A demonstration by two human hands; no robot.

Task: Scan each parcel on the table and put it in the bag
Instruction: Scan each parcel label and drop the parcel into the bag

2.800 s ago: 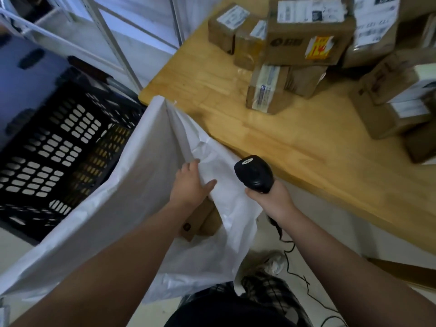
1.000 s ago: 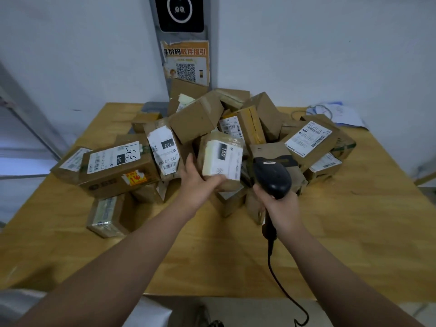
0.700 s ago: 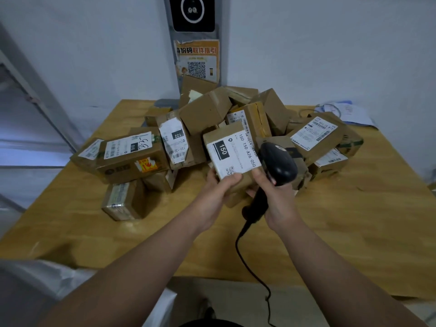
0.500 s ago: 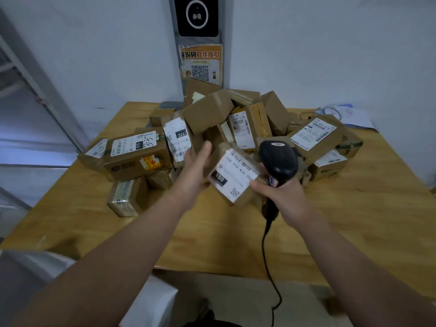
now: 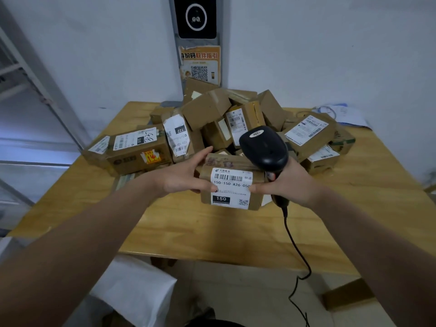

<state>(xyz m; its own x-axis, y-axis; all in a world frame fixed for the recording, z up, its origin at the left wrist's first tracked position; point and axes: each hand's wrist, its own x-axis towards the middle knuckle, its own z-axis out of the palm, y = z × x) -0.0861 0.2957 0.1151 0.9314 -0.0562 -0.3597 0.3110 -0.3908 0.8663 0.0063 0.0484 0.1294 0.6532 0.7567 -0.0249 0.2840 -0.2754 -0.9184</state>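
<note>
Has just turned parcel (image 5: 232, 185) label-up.
Curls left hand (image 5: 181, 177) fingers round it, right hand (image 5: 291, 184) fingers round scanner (image 5: 264, 147); scan next.

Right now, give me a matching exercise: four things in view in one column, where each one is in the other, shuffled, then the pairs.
1 parcel labelled 150
2 barcode scanner
3 white bag
4 QR-code poster

A on the wall
B gripped by the left hand
C below the table, at its near edge
D handle in the right hand

Pairs: 1-B, 2-D, 3-C, 4-A.
</note>
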